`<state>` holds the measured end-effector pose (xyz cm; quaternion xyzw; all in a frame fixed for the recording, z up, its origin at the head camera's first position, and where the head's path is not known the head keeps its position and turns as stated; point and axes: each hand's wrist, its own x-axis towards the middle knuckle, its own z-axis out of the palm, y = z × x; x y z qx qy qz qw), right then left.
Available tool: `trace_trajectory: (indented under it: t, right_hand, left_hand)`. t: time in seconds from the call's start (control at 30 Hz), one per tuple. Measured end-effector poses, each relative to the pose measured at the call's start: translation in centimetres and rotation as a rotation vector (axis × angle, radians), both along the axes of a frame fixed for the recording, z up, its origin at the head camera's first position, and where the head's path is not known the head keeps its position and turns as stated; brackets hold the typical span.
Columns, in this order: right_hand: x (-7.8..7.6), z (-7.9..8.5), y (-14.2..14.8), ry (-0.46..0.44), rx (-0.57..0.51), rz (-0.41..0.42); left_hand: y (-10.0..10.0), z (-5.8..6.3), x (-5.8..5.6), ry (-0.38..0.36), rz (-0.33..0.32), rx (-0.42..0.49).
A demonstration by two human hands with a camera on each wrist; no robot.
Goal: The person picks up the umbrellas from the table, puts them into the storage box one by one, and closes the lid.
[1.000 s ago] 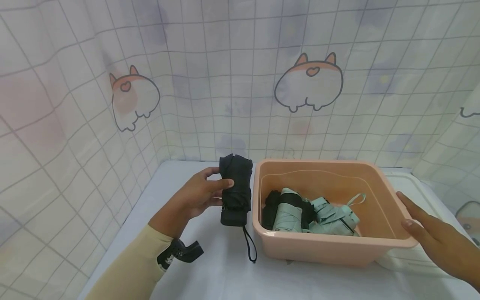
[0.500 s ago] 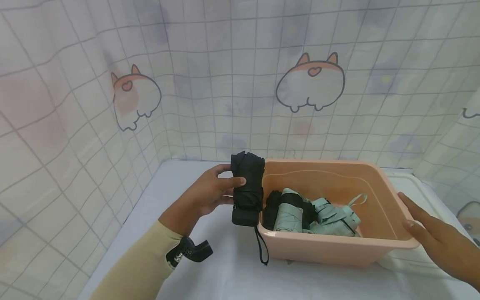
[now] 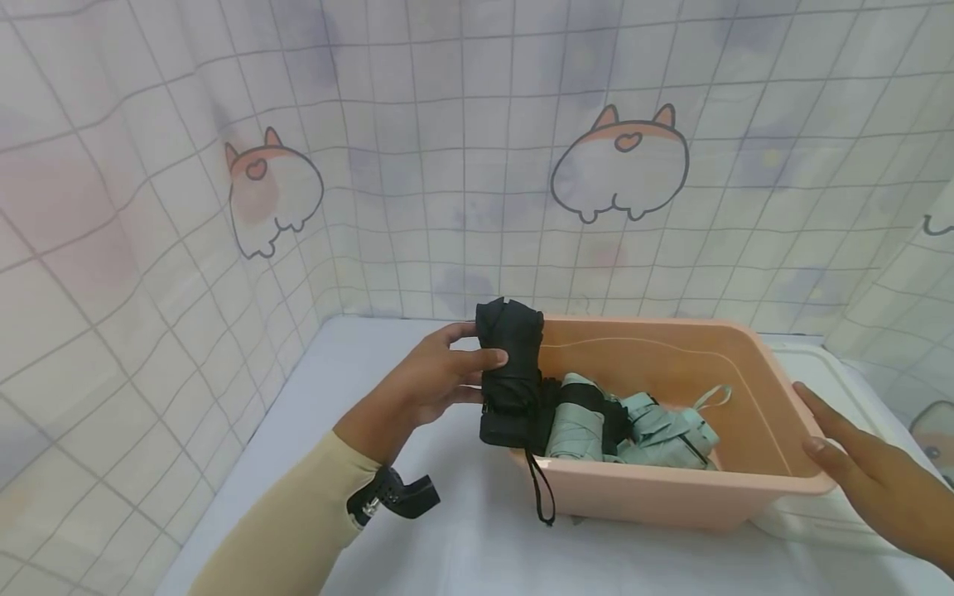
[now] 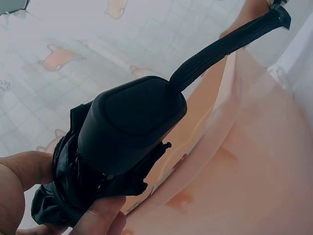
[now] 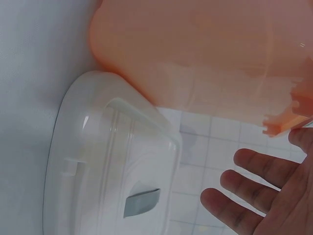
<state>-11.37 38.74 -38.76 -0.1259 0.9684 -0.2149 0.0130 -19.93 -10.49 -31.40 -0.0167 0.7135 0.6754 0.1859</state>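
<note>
My left hand [image 3: 440, 377] grips a folded black umbrella [image 3: 510, 372] upright between thumb and fingers, overlapping the left rim of a peach plastic bin [image 3: 633, 497]. Its wrist strap dangles below. In the left wrist view the umbrella's handle end [image 4: 137, 117] points toward the camera, the bin wall beside it. Inside the bin lie a light green rolled umbrella with a black band [image 3: 575, 430], another light green umbrella [image 3: 671, 430] with a loop, and black folded fabric [image 3: 614, 422]. My right hand [image 3: 879, 480] rests at the bin's right rim, fingers extended.
A white lid [image 5: 112, 171] with a grey latch lies on the table right of the bin, partly under its rim. Behind and to the left hangs a gridded curtain [image 3: 417, 165] with animal drawings. A white cloth covers the table [image 3: 447, 530].
My left hand has carried the black umbrella to the right, from beside the bin to over its left rim. The right hand stays at the right rim.
</note>
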Motion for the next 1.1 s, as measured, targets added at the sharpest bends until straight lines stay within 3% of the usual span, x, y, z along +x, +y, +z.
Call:
trace_trajectory:
  t: [0.57,1.1]
  right_hand:
    - [-0.1,-0.6,0.3,0.002,-0.009,-0.006]
    - [-0.1,-0.4,0.3,0.009,-0.02,0.006]
  left_hand:
    - [2.0,0.2,-0.4,-0.007,0.006,0.018]
    - [4.3,1.0,-0.2,0.008,-0.005,-0.019]
